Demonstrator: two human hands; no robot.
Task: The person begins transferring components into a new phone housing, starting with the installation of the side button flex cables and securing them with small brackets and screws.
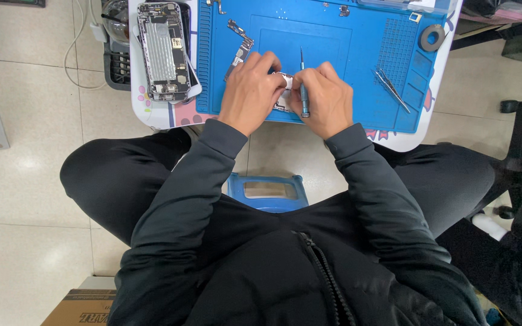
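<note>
While both hands work over it, the blue silicone repair mat (357, 36) covers most of the small white table (143, 108) at twelve o'clock from the person's lap. At ten o'clock on the table lies the opened grey phone shell (163, 51), its metal insides facing up. Below the table edge, at six o'clock between the knees, a blue plastic stool (267, 192) shows. The left hand (250, 90) curls down, fingers bent and pinching the small white-and-silver component (285, 81) that sits on the mat's near edge between both hands (mostly hidden by the knuckles). The right hand (327, 99), just at three o'clock of it, clasps the slim grey screwdriver (303, 90), which stands upright with its tip toward twelve o'clock. A narrow logic board (238, 39) lies at eleven o'clock, metal tweezers (391, 87) at three o'clock, and a grey tape roll (432, 37) at two o'clock.
</note>
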